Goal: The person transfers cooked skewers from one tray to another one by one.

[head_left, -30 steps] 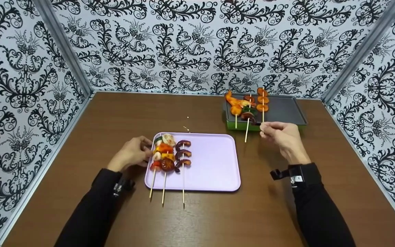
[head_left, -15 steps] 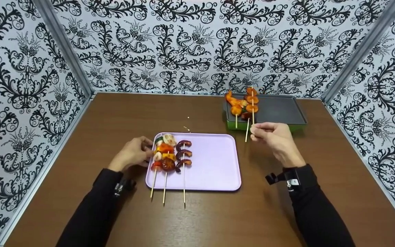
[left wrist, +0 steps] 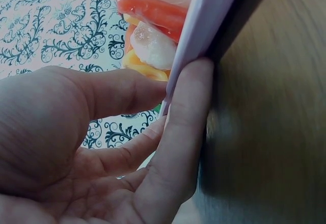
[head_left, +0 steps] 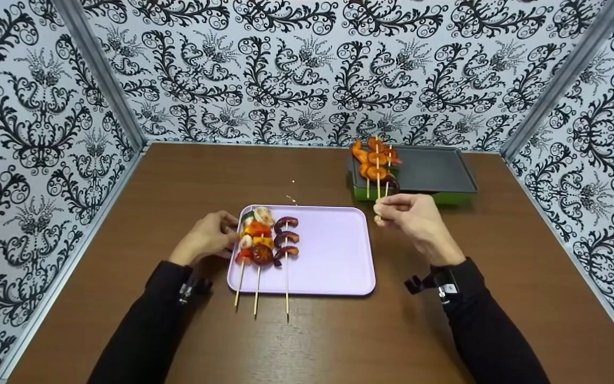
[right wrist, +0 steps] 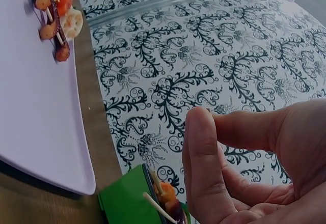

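Brown bench (head_left: 205, 176) was bounded at back and sides by black-on-white scrollwork panels (head_left: 307, 69); corners were lined by grey posts (head_left: 102, 72). Pale specks (head_left: 291, 200) were noted on its surface.

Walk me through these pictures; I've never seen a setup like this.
There is no machine here: just a person's bare left hand and right hand. The wide picture comes from a camera worn on the head, looking forward and down. The two close-ups come from cameras on the wrists, one for each hand. On the brown table lies a lilac tray bearing three food skewers. Behind it, to the right, stands a dark-topped green box with more skewers. The left hand pinches the tray's left rim; the right holds the stick of an orange-slice skewer at the box's left end.
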`<state>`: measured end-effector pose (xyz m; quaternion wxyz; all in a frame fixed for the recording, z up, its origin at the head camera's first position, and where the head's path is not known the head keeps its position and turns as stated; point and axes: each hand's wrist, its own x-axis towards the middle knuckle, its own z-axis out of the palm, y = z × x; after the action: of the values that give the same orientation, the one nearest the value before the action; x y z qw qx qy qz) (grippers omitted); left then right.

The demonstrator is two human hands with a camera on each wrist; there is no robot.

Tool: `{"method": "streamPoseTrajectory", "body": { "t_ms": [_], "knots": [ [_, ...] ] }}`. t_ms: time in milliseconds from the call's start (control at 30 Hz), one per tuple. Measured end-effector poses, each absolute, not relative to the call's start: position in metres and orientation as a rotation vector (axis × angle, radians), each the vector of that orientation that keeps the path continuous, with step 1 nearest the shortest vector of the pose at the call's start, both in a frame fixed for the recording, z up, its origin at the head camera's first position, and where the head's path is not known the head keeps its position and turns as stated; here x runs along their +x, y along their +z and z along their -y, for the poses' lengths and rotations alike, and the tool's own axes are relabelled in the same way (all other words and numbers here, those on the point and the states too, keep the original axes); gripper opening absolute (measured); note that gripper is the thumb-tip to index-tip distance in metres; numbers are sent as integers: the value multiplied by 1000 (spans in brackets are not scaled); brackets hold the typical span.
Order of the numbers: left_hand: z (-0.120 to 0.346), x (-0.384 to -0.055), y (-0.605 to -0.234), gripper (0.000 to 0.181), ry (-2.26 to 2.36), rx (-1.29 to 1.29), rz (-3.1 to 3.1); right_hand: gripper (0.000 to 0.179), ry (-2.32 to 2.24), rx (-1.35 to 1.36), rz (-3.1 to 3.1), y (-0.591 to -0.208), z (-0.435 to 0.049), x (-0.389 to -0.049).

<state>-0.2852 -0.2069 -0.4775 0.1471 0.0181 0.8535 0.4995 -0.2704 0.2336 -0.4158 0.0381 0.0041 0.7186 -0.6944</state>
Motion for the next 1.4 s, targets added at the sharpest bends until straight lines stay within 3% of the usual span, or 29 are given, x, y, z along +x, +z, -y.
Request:
{"method": "streamPoseTrajectory", "body": {
  "t_ms": [700, 1400],
  "knots": [
    [208, -286, -478, 38, 1413, 43, -2469, 24, -2015, -87, -2234, -430, -202, -251],
    [207, -286, -477, 38, 1407, 54, -2476, 24, -1920, -143, -2116, -457, -173, -230]
  ]
}}
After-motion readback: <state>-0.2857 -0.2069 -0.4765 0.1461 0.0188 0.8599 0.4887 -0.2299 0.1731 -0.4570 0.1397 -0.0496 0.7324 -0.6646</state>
